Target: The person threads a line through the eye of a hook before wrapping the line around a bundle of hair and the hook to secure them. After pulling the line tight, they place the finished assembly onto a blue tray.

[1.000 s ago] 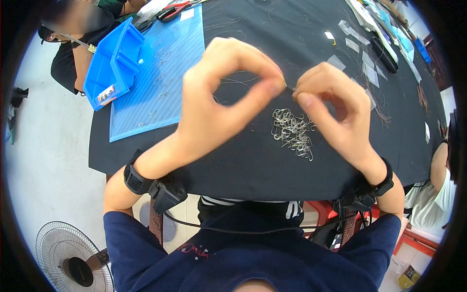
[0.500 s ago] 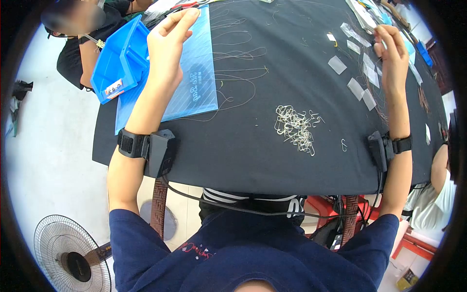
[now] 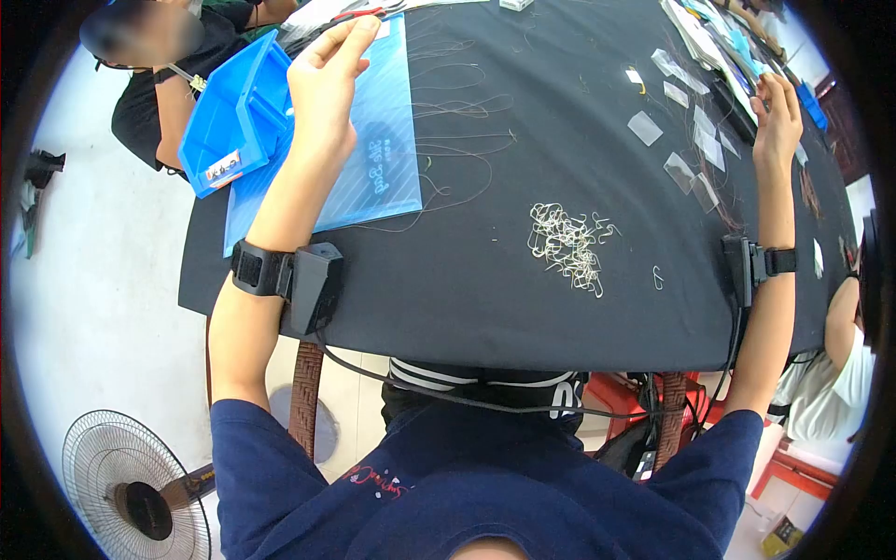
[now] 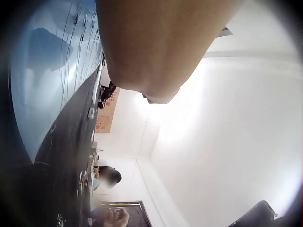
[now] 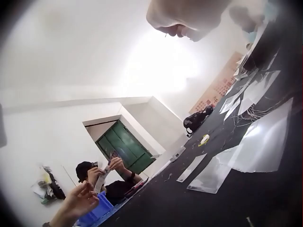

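Note:
My left hand [image 3: 322, 93] is raised over the far left of the black-covered table, thumb and fingertips pinched together. My right hand [image 3: 777, 126] is up at the far right, fingers bent against the thumb. A thin strand [image 5: 165, 35] sticks out from its fingertips in the right wrist view. What the left fingertips pinch is too fine to see clearly; it looks like fishing line. Between the arms lies a pile of silvery fish hooks [image 3: 565, 247], with one loose hook [image 3: 658, 278] to its right. Looped fishing lines [image 3: 457, 145] trail from a blue ribbed sheet [image 3: 387, 140].
A blue bin [image 3: 210, 140] stands on the sheet's left part. Clear plastic pieces [image 3: 644, 128] and bundled lines [image 3: 812, 191] lie at the right. Red-handled pliers [image 3: 359, 13] are at the back. Another person [image 3: 159, 103] sits at the far left, and a fan [image 3: 140, 495] stands below.
The hands came together at the middle a second ago, pinching a small thing, then swung wide apart. Since half a second ago the right hand has moved slightly right and lower.

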{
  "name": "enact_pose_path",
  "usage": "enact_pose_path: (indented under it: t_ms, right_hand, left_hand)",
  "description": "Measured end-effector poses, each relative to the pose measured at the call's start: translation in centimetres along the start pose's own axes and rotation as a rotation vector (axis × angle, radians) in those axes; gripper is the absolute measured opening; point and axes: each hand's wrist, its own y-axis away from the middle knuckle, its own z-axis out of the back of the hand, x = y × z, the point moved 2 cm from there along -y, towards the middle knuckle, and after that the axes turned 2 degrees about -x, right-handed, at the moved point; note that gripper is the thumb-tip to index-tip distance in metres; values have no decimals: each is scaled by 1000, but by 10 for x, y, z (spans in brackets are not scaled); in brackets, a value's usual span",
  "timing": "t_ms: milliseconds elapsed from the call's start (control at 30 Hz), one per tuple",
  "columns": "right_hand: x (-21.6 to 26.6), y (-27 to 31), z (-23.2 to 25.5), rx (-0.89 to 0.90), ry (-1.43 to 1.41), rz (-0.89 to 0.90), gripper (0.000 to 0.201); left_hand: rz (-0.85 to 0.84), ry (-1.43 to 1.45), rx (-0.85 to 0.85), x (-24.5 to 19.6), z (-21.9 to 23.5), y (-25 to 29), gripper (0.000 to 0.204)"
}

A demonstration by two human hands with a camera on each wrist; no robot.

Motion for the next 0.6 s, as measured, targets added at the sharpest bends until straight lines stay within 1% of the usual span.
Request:
enact_pose_path:
  t_ms: [267,367,467,600]
  right_hand:
    - [-2,1,-1,33,-14,-6,13]
    - [-2,-1,1,14,-27,-12,15]
    - [-4,-2,4,-29,-39,-9,17]
    - [-6,-8,15,-100,-73,0,21]
  left_hand:
    - [-4,11,-39,4,0,0,24]
    - [-60,24,-52,2,-4,4,27]
    - [-55,-2,11,4,-7,8,27]
    - [-105,-32,80,0,-11,14,26]
